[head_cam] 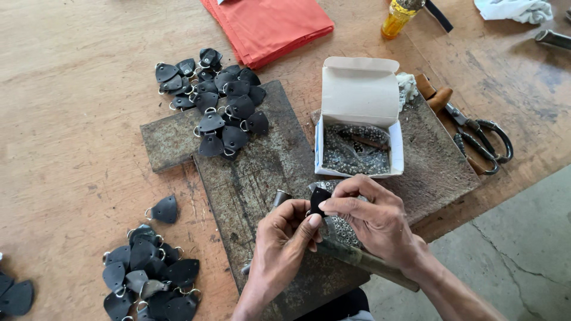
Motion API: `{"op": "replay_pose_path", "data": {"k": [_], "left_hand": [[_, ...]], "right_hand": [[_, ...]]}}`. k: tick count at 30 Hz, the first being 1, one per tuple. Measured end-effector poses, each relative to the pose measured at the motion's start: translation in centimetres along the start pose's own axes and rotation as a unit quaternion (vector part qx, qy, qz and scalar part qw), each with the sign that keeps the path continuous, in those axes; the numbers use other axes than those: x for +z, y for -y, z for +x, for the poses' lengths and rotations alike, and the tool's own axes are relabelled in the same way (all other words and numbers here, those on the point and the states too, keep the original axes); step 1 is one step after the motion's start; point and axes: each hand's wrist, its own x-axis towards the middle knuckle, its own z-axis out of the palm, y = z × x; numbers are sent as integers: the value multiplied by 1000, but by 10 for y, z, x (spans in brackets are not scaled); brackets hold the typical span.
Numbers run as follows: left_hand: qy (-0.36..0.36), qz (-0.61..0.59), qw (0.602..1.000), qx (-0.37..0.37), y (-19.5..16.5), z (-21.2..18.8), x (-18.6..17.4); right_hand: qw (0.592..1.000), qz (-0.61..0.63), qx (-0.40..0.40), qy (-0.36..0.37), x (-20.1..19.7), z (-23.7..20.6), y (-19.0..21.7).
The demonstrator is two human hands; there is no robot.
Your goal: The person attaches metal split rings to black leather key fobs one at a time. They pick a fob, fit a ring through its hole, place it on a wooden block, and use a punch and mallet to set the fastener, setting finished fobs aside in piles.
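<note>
A small black tab [319, 198] is pinched between the left hand [284, 235] and right hand [375, 219]; it could be dropped among loose rivets [345, 229] below if the pinch slackens.

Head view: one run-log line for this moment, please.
left hand: pinching tab | right hand: pinching tab | tab: black, over plate | box: open
</note>
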Motion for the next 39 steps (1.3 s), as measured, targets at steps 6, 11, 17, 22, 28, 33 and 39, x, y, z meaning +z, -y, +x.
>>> {"op": "replay_pose_path", "data": {"k": [6, 11, 17, 22, 28, 33, 39], "left_hand": [[2, 22, 1000, 4, 2, -1, 0], [3, 22, 1000, 21, 4, -1, -1], [8, 51, 998, 20, 5, 0, -2], [12, 47, 997, 63, 3, -1, -2], [-17, 198, 969, 145, -8, -15, 3], [-22, 253, 936, 244, -18, -29, -3], [-69, 257, 922, 282, -11, -51, -15]], "right_hand": [[1000, 27, 1, 3, 3, 4, -3], [997, 71, 21, 18, 2, 3, -7], [997, 74, 16, 28, 3, 4, -5], [995, 94, 36, 5, 6, 8, -1], [968, 194, 158, 16, 3, -6, 2], [985, 123, 112, -56, -20, -19, 1], [946, -235, 207, -84, -43, -23, 17]]}}
